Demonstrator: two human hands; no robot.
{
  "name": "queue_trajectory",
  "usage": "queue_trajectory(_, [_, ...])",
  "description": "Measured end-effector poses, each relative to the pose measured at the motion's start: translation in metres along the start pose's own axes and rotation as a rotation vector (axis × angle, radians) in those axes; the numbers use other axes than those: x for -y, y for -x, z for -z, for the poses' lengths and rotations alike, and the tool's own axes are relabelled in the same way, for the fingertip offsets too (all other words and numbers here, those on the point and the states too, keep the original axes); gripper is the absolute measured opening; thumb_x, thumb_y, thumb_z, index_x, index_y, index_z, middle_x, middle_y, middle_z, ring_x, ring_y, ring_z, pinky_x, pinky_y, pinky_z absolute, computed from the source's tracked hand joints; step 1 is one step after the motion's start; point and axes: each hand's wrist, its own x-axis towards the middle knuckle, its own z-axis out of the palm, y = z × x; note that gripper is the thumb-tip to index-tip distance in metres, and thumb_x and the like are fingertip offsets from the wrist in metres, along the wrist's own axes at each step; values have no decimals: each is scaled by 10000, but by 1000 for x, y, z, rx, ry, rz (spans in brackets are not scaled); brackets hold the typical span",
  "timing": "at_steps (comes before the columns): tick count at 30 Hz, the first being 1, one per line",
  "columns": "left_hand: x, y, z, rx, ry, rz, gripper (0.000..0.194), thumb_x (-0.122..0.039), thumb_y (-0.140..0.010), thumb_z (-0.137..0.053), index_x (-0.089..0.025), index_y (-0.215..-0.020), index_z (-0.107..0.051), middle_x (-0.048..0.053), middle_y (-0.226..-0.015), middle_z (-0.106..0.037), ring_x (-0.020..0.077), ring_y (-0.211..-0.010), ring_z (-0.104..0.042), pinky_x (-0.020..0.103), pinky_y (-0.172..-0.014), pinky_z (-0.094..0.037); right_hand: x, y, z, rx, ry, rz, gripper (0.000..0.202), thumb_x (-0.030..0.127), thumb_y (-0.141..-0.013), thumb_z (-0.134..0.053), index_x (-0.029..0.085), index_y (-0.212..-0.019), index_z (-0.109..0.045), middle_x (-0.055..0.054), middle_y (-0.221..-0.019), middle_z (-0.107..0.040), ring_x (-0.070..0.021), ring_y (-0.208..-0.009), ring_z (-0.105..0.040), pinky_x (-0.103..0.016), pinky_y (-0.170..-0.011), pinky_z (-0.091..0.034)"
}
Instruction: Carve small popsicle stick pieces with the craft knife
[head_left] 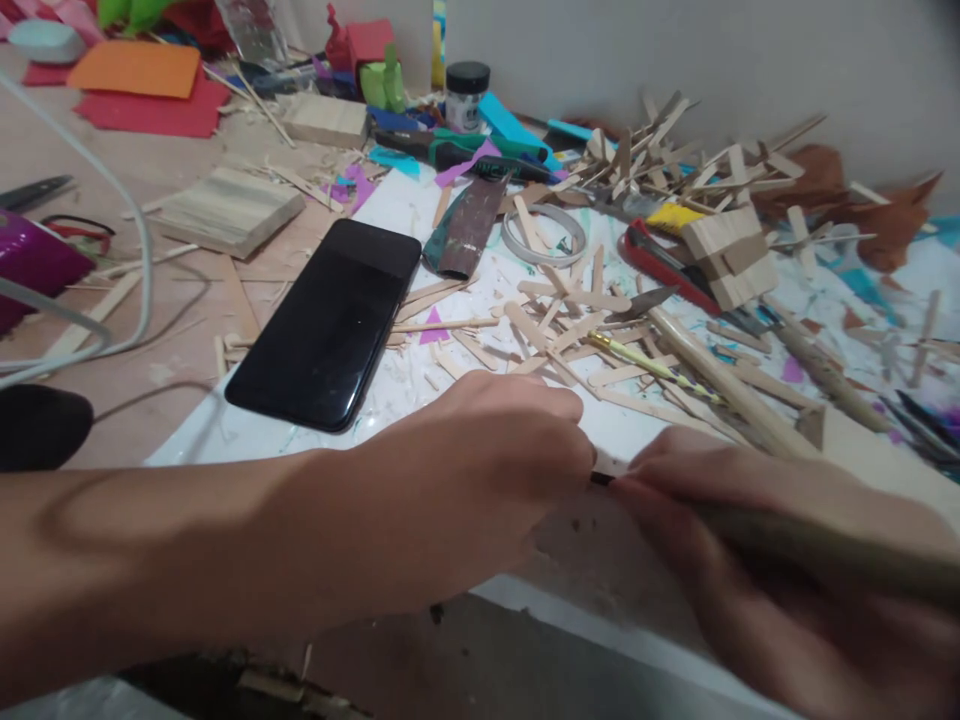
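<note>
My left hand is closed in a fist over the near edge of the white paper, its back toward me. Whatever its fingers grip is hidden behind the knuckles. Close on its right, my right hand wraps around a wooden-handled tool, with thumb and forefinger pinched toward the front. A short dark piece, apparently the tool's narrow tip, shows in the small gap between both hands. Beyond the left wrist lies a black smartphone, screen up. Loose craft sticks are scattered past my knuckles.
Wood blocks, a tape ring, a red cutter and a small knife lie about. A lidded jar stands by the wall. White cables loop at left. The table's near edge runs below my hands.
</note>
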Motion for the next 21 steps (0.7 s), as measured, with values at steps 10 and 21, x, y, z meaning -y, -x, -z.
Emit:
queue_trajectory(10, [2, -1, -2, -6, 0, -7, 181, -48, -841, -703, -187, -732, -663, -36, -768, -590, 130, -714, -524, 304, -678, -376, -1, 4, 2, 43, 30, 79, 211, 455, -1104, -667, 383, -916, -728, 26, -731, -785, -224, -530, -717, -339, -451, -548])
queue_trajectory(21, [0, -3, 1, 3, -42, -25, 155, -85, -845, -697, -195, -736, -705, -16, -751, -613, 151, -700, -549, 301, -656, -394, 0, 8, -5, -77, 5, -25, 287, 664, -906, -829, 379, -916, -855, -40, -688, -743, -317, -647, -764, -392, -443, -589])
